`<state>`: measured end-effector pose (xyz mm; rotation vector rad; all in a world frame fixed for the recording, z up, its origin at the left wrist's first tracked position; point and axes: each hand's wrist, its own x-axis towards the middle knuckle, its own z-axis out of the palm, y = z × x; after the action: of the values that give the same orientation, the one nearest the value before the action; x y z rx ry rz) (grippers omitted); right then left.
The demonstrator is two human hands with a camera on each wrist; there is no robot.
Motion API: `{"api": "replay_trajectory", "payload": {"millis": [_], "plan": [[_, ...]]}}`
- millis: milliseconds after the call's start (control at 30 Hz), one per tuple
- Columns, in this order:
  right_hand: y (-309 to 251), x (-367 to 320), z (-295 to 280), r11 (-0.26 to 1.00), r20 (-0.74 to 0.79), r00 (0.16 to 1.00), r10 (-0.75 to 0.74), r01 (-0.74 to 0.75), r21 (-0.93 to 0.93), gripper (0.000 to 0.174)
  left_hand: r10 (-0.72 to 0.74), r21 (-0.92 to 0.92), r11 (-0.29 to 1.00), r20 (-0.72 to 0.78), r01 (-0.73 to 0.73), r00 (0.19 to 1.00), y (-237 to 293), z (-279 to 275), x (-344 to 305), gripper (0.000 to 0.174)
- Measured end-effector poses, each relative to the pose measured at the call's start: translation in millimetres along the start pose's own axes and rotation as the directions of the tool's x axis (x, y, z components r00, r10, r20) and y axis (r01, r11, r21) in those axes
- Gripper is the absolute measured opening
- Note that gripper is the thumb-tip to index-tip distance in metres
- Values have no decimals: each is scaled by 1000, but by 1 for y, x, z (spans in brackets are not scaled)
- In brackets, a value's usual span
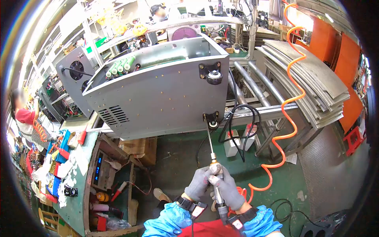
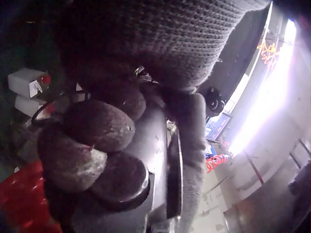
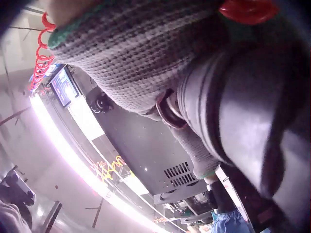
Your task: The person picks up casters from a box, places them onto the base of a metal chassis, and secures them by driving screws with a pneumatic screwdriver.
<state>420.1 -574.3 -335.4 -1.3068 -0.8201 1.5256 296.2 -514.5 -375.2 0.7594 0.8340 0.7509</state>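
Both gloved hands grip a power screwdriver (image 1: 218,196) with a long thin bit (image 1: 210,138). My left hand (image 1: 197,185) holds its front end, fingers curled round it in the left wrist view. Just behind, my right hand (image 1: 231,190) wraps the body; in the right wrist view the dark tool body (image 3: 233,107) fills the right side. The bit runs up to the lower caster (image 1: 213,125) of a grey metal cabinet (image 1: 158,96), its tip overlapping the caster's bracket. An upper caster (image 1: 214,76) is fixed on the same panel. The screw under the bit is too small to make out.
An orange coiled hose (image 1: 294,118) hangs to the right and loops down by my right hand. Black cable (image 1: 246,114) hangs beside the caster. Stacked panels (image 1: 308,75) stand right, a cluttered workbench (image 1: 81,181) left. Another person (image 1: 23,114) stands far left.
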Motion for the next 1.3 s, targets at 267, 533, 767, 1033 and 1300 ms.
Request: {"api": "replay_trajectory", "payload": {"millis": [267,533,767,1033,1300], "plan": [[22,-18,-17,991,-73,988,-133,134,6,62,-44,67,997,47,41,998,-3,24,-14,35],[21,-6,-37,984,-63,982,-179,176,-40,59,-62,85,995,26,60,998,-11,33,8,32],[2,-5,-36,1000,-56,998,-8,8,3,56,-70,129,989,9,68,998,3,39,10,35],[-4,-3,-44,1000,-29,1000,8,-9,-16,49,-69,167,984,64,58,996,-10,29,20,35],[-27,-16,-45,968,93,991,95,-114,223,35,8,206,979,26,-14,1000,7,44,18,33]]}}
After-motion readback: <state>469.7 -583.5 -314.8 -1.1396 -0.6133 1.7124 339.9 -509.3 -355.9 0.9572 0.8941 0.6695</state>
